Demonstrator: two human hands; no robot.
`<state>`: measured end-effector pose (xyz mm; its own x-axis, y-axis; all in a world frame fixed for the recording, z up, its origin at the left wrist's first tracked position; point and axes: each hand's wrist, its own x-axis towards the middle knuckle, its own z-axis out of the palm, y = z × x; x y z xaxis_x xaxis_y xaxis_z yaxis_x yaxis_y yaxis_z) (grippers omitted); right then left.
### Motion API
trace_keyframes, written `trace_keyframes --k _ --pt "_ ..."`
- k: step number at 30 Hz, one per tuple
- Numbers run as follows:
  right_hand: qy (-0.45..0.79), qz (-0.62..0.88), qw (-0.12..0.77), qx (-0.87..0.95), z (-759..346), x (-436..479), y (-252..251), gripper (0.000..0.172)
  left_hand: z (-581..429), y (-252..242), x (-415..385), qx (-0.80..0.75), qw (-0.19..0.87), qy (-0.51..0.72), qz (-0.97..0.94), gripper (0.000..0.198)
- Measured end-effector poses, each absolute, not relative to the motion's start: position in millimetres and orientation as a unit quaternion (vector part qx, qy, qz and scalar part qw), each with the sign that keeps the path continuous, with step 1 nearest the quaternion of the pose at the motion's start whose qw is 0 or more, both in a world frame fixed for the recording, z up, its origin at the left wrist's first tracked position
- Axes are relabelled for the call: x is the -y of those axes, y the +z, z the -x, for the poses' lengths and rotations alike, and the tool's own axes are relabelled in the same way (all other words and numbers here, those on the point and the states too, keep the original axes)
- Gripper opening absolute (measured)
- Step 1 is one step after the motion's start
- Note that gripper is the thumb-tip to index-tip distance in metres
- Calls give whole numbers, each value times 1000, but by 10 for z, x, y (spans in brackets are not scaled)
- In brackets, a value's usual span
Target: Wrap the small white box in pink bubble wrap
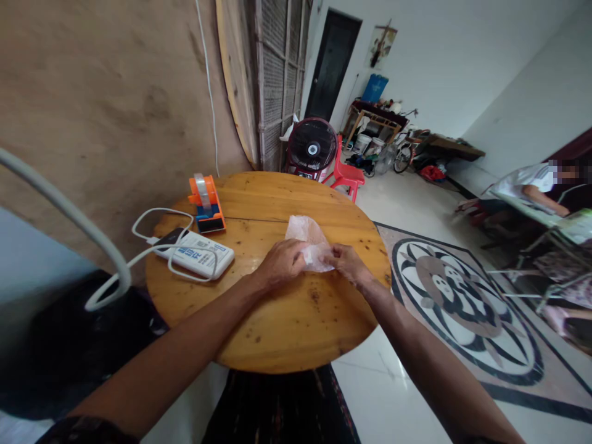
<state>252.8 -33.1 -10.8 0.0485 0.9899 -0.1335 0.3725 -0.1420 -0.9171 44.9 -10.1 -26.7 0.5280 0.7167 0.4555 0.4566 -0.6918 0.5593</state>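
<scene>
A crinkled, translucent white plastic wrap (306, 229) lies over the middle of the round wooden table (268, 333). At its lower left edge, my left hand (283, 264) is closed, with thumb and fingers on the plastic. My right hand (350, 264) pinches the right side of the same sheet. A whiter patch shows between the two hands; whether something is wrapped inside I cannot tell. Parts of the fingertips are hidden by the hands and the plastic.
Left on the table are an orange and blue tape dispenser (209, 203) and a white power bank (198, 254) with a looping white cable (172, 209). Behind stand a fan (312, 148) and a red chair (346, 172). A person (531, 185) sits at another table, far right.
</scene>
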Motion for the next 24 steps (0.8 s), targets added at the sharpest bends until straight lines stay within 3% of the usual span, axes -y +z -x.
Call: trace_keyframes --k 7,16,24 --pt "413 592 427 543 -2314 444 14 27 -442 -263 82 -345 208 344 -848 31" --pt "346 604 373 613 -2044 320 91 24 -452 -166 115 -369 220 324 -843 16" --pt "418 562 309 644 -2040 520 276 24 -442 -242 92 -338 275 365 -823 59"
